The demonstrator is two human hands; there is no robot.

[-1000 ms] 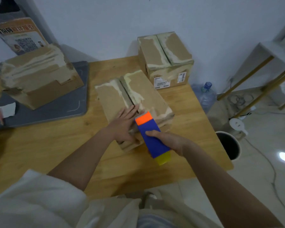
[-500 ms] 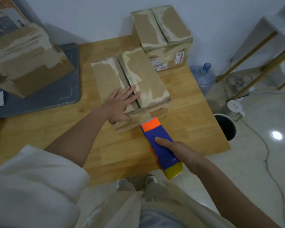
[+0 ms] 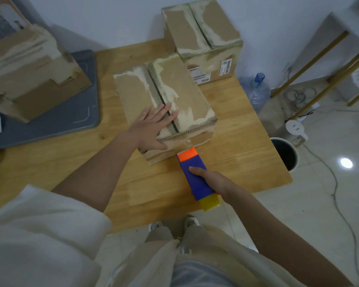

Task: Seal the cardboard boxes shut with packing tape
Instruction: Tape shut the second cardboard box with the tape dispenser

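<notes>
Wooden and pale, the surface stands against a white wall, and three cardboard boxes sit on it. I take the middle box as my landmark. Its two top flaps are closed, but the dark seam between them looks open, with no fresh tape that I can see. Behind it, almost touching, is a second box with labels on its front. To the left, well apart, a third box rests on a grey mat.

The left hand lies flat with fingers spread on the near end of the middle box, over the seam, and presses the flaps down. The right hand is wrapped around a blue tape dispenser with an orange front and a yellow back. The orange end is just at the near side wall of the middle box, low down; I cannot tell if it touches.

I judge the step is starting the strip on this side wall. To do it well, the person should press the tape firmly on the wall first, then draw the dispenser up over the edge and along the seam, centred on it. The left hand should keep the flaps level and move away ahead of the dispenser. The old torn paper on the cardboard may hold tape badly, so rubbing it down seems wise.
</notes>
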